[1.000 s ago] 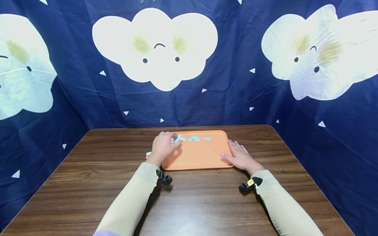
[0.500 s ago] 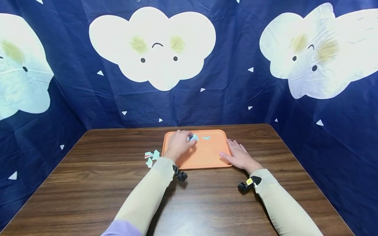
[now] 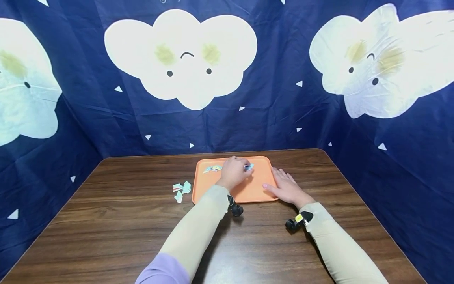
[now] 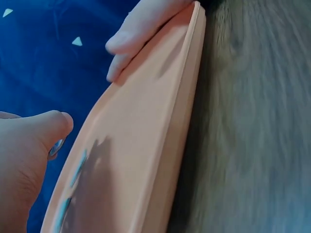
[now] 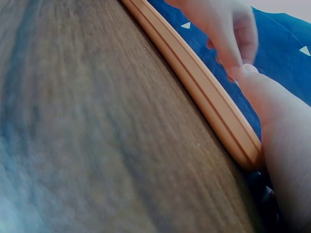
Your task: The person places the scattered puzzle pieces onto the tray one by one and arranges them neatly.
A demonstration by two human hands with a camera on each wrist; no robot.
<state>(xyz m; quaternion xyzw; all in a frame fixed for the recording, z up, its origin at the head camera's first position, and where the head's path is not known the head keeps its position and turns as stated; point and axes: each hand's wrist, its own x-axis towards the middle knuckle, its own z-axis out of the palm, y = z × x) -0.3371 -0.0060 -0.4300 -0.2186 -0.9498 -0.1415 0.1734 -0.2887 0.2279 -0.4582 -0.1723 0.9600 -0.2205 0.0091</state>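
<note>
My left hand (image 3: 235, 172) is over the orange tray (image 3: 257, 191), toward its far right part. Its thumb and fingers pinch a small dark-and-light-blue scrap (image 4: 57, 147), mostly hidden by the fingers. Beneath that hand in the left wrist view, light blue scraps (image 4: 77, 168) lie on the tray. More printed scraps (image 3: 213, 169) lie along the tray's far left part. My right hand (image 3: 288, 188) rests on the tray's right edge with its fingers extended. The right wrist view also has the pinching left hand (image 5: 231, 34) beyond the tray's side.
Several pale blue-green scraps (image 3: 186, 187) lie on the brown wooden table (image 3: 117, 213), just left of the tray. A dark blue curtain (image 3: 205, 134) with white clouds hangs behind the table's far edge and along its sides.
My left hand has travelled right across the tray, pinching the scrap, and the printed scraps at the tray's far left are uncovered. The right hand stays on the tray's edge.
</note>
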